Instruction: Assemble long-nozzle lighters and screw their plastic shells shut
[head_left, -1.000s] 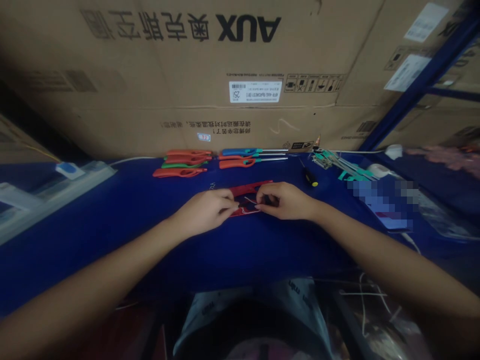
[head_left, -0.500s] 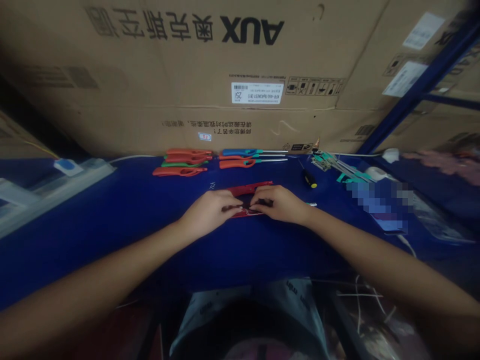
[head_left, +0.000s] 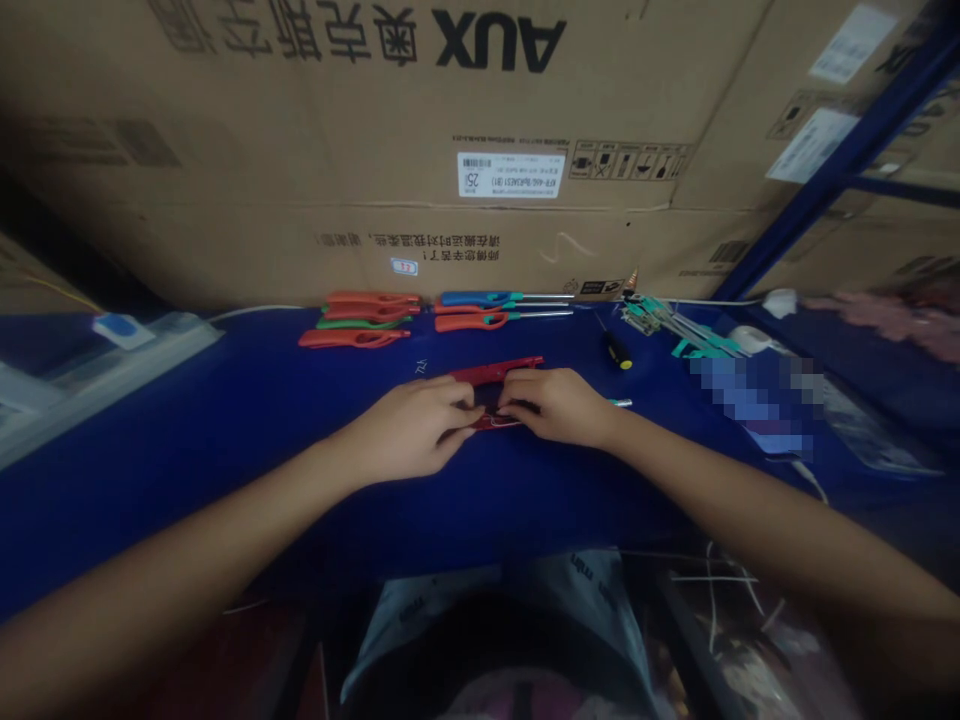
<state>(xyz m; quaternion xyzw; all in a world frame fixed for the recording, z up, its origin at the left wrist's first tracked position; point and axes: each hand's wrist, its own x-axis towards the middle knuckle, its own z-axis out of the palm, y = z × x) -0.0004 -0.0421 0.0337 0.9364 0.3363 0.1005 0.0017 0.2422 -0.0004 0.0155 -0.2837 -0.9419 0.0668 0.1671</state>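
Note:
Close in front of me on the blue table lies an open red lighter casing half (head_left: 495,423), with a thin pale wire showing inside it. My left hand (head_left: 416,430) is closed on its left part, thumb and fingers pinched together. Over the right part, my right hand (head_left: 561,405) is also closed in a pinch; what sits between those fingertips is hidden. A metal tube tip (head_left: 621,403) sticks out to the right of that hand. Just behind both hands rests a second red casing half (head_left: 495,370), partly covered by the fingers.
Several orange and green lighter handles (head_left: 356,339) lie at the back left. Assembled lighters with metal tubes (head_left: 472,321) are beside them. Rightward are a screwdriver (head_left: 616,350), a heap of teal-ended tubes (head_left: 694,330) and a blurred-out blue item (head_left: 750,405). A large cardboard sheet (head_left: 300,180) stands behind.
My left hand has turned, its fingers now reaching further over the casing. My right hand stays nearly in place, still pinched. The whole view has shifted slightly.

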